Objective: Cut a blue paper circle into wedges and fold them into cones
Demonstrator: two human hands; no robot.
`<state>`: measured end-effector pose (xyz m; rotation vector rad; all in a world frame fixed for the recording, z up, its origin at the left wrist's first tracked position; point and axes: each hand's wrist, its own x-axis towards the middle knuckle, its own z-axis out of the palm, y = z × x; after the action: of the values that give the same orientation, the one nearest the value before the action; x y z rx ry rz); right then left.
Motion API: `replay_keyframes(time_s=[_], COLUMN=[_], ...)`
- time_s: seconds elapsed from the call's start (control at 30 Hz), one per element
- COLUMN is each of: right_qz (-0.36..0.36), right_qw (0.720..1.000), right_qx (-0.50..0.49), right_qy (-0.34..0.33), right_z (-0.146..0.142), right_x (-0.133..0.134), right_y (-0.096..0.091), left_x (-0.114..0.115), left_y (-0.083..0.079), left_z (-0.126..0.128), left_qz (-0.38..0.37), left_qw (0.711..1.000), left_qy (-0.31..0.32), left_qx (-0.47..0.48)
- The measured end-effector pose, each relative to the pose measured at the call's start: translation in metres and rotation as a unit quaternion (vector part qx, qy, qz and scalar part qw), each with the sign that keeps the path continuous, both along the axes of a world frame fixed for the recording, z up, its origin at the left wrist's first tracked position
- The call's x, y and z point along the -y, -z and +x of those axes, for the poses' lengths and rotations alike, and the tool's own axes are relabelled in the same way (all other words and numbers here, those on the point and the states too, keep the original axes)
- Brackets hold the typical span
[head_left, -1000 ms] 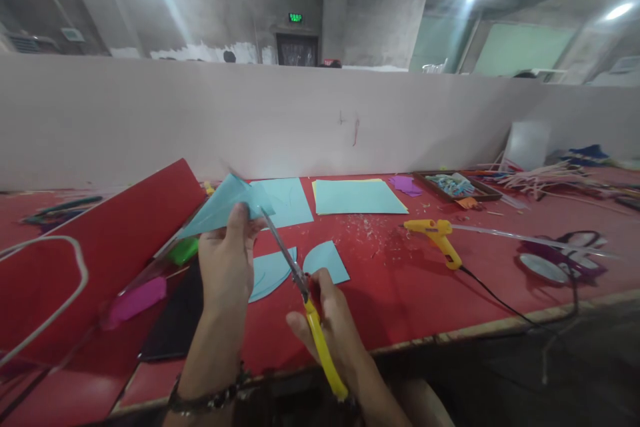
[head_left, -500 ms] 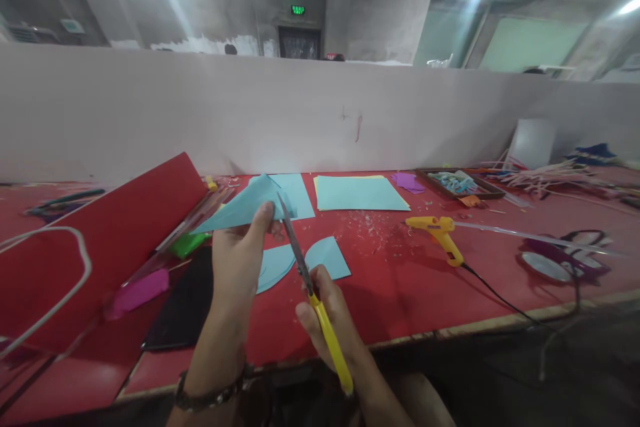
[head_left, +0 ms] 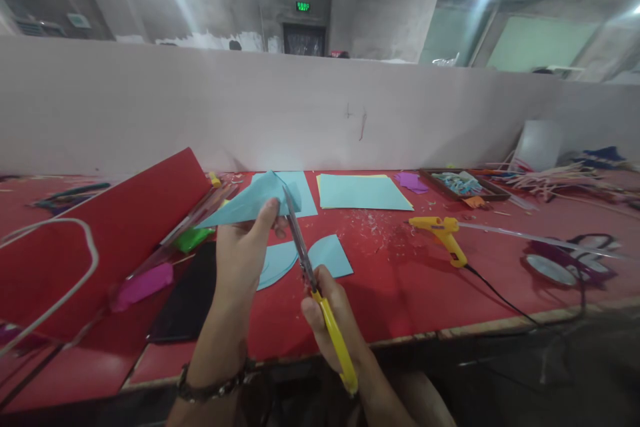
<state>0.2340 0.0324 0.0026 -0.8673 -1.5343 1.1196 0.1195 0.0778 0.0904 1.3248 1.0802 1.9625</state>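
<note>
Pinched between the thumb and fingers of my left hand (head_left: 245, 247) is a folded light-blue sheet of paper (head_left: 245, 199), held up above the table. My right hand (head_left: 333, 317) grips a pair of scissors (head_left: 336, 340) by yellow handles. The scissor blades point up and away, with their tips against the right edge of the folded paper. Below my hands lie cut light-blue pieces with curved edges: a quarter-round piece (head_left: 331, 257) on the right and a few stacked ones (head_left: 276, 265) on the left, partly behind my left hand.
A stack of light-blue and yellow sheets (head_left: 363, 192) lies at the back. To the right are a yellow glue gun (head_left: 443, 235) with a cord, a tray of small pieces (head_left: 463, 183) and purple paper (head_left: 411, 181). On the left stand a red board (head_left: 125, 233) and a black flat object (head_left: 186, 300).
The view has shifted slightly. The scissor blades look closer together than before, still at the folded paper's edge. Both hands keep their grips.
</note>
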Motion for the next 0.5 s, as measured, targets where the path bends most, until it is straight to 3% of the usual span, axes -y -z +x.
replay_keyframes(time_s=[0.3,0.5], right_qz=[-0.02,0.031], right_qw=[0.999,0.996], right_qx=[0.036,0.078], right_qy=[-0.001,0.008], right_z=[0.0053,0.0099], right_x=[-0.0029,-0.0014], right_y=[-0.0022,-0.0033], left_x=[-0.0003,0.0009], left_y=[-0.0006,-0.0005], left_z=[-0.0028,-0.005], left_qz=[0.005,-0.011], left_qw=[1.0,0.999], left_qy=[-0.003,-0.024], left_qx=[-0.011,-0.046])
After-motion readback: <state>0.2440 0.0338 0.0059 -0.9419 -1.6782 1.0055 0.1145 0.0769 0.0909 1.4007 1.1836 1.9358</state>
